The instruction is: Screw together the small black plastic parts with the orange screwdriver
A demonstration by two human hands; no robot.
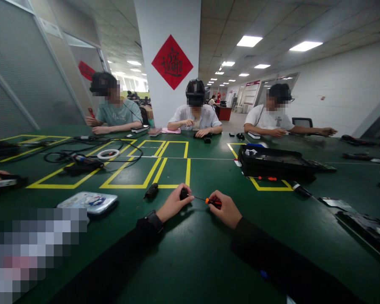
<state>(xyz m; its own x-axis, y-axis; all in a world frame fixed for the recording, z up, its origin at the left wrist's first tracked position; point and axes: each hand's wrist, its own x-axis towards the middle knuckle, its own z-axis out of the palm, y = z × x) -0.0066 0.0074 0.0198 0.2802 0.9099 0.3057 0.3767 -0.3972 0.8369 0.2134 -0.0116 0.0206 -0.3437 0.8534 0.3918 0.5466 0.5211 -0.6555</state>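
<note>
My left hand (173,203) is closed round a small black part (184,194), whose kind I cannot make out. From the right, my right hand (225,207) grips a screwdriver (214,203) with an orange and black handle. Its thin shaft points left and reaches the fingertips of my left hand; whether the tip touches the black part is too small to tell. Both hands are just above the green table (190,261). Another small black part (151,191) lies on the table to the left of my left hand.
A black open case (275,162) stands at the right, with an orange screwdriver (267,179) before it. Cables and a white tape roll (108,154) lie at the left, behind a pale tin box (88,202). Electronic parts (367,228) lie far right. Several people sit across the table.
</note>
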